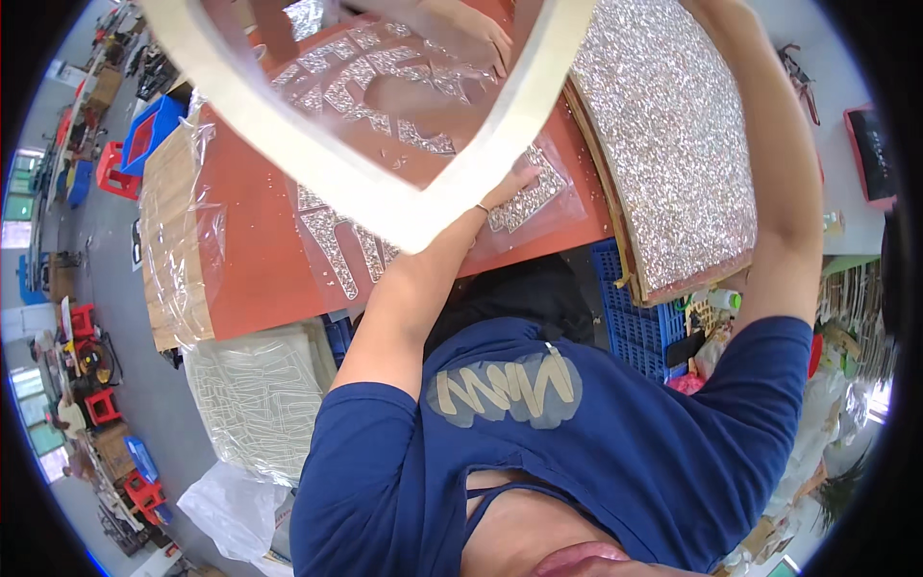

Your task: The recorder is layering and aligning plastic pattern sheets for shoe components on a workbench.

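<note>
My left hand [511, 187] rests on a silver glitter piece [531, 204] on clear plastic film near the table's front edge. Its visible fingers lie stretched out; the rest is partly hidden. Several cut glitter pieces [328, 252] lie beside it on the same film. My right forearm [769, 115] reaches up along the right side, past a big glitter-covered sheet [663, 125] on a stack, and its hand is beyond the top edge. A blurred cream V-shaped band [317, 178] hangs close in front and covers part of the work.
Another person's hand [486, 43] is over the glitter pieces at the far side. The orange-red tabletop [250, 260] has plastic wrap [207, 231] at its left. Below are a bagged stack [255, 385] and a blue crate [635, 317]. Red stools [101, 406] stand farther left.
</note>
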A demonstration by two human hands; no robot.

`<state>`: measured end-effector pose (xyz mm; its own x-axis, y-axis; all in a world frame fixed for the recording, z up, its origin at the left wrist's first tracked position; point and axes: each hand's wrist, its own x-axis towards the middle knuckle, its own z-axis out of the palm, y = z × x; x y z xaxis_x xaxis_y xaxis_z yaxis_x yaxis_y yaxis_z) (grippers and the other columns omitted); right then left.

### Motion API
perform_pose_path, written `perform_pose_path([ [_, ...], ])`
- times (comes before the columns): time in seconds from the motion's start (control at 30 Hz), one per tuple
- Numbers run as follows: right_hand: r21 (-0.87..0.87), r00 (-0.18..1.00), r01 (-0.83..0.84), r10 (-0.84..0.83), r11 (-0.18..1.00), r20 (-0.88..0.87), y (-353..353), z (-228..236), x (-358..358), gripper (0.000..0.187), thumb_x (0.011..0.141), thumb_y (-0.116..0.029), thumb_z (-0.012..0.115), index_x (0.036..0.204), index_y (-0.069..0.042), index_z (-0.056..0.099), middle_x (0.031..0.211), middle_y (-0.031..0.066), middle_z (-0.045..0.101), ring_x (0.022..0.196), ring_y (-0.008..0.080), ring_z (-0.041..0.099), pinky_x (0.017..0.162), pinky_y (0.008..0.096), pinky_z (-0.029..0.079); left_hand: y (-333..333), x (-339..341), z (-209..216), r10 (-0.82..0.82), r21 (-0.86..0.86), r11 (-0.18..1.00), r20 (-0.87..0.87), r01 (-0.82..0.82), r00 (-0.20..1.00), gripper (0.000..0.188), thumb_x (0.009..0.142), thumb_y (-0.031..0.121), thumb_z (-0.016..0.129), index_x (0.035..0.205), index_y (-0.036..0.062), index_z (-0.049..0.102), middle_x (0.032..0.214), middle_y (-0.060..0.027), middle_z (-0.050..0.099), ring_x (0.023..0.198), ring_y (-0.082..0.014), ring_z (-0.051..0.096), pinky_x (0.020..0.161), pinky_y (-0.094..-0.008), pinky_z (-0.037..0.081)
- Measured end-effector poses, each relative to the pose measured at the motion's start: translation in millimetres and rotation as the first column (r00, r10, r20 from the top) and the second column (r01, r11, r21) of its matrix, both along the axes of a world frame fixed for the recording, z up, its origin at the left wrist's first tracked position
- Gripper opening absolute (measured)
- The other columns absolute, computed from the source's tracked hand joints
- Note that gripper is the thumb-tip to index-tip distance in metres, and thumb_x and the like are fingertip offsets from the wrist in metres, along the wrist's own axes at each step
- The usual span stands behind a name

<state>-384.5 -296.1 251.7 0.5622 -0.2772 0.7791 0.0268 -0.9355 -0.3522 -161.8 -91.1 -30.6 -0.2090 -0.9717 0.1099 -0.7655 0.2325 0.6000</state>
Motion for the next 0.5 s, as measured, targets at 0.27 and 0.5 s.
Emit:
perform_pose_path([
  [0.27, -0.729, 0.194, 0.624, -0.960, 0.281, -0.204, -21, 10, -221, 0.032, 0.094, -0.012, 0.045, 0.126, -0.017, 0.050, 0.116, 0.0117, 0.061, 0.104, 0.0331, 0.059, 0.081, 0.0420, 0.050, 5, 39, -20, 0.079, -0.039, 0.997, 0.397, -0.069, 0.914, 0.112, 0.075, 0.075, 0.050, 0.141, -0.0125, 0.025, 0.150, -0.0278, 0.023, 0.143, -0.0369, 0.015, 0.114, -0.0561, 0.006],
  [0.5, -0.768, -0.374, 0.626, -0.812, 0.135, -0.448, -21, -72, -491, 0.041, 0.093, -0.012, 0.043, 0.134, -0.018, 0.048, 0.111, 0.0185, 0.060, 0.106, 0.0342, 0.057, 0.084, 0.0445, 0.048, 4, 44, -16, 0.129, 0.016, 0.988, 0.440, -0.152, 0.889, 0.110, 0.075, 0.073, 0.052, 0.142, -0.0112, 0.026, 0.152, -0.0269, 0.019, 0.143, -0.0372, 0.015, 0.114, -0.0549, 0.010],
])
